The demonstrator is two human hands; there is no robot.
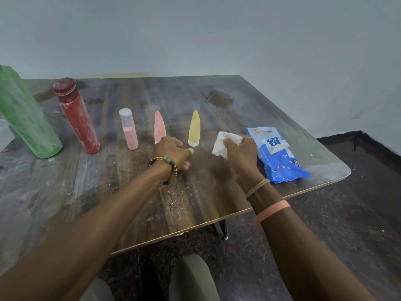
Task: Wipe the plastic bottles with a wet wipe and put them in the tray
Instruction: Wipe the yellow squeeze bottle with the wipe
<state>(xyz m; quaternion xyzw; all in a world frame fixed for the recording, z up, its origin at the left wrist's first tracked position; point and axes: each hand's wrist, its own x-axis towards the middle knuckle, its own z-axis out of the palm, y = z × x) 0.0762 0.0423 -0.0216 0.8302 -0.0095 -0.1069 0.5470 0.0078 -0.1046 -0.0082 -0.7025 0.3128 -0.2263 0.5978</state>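
Wipe in hand, five dusty bottles unwiped, no tray in view.
Right hand (239,152) pinches wet wipe (225,142); left hand (173,152), loosely curled and empty, sits mid-frame beside yellow bottle (194,129), which looks narrow-based and may topple if nudged.

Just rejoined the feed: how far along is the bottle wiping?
Barely started. Done: a wet wipe is out of the blue pack and held in the right hand. In hand: the left hand rests empty near the pink tube. Left: all five dusty containers, green bottle to yellow tube, still stand on the table. No tray in view.
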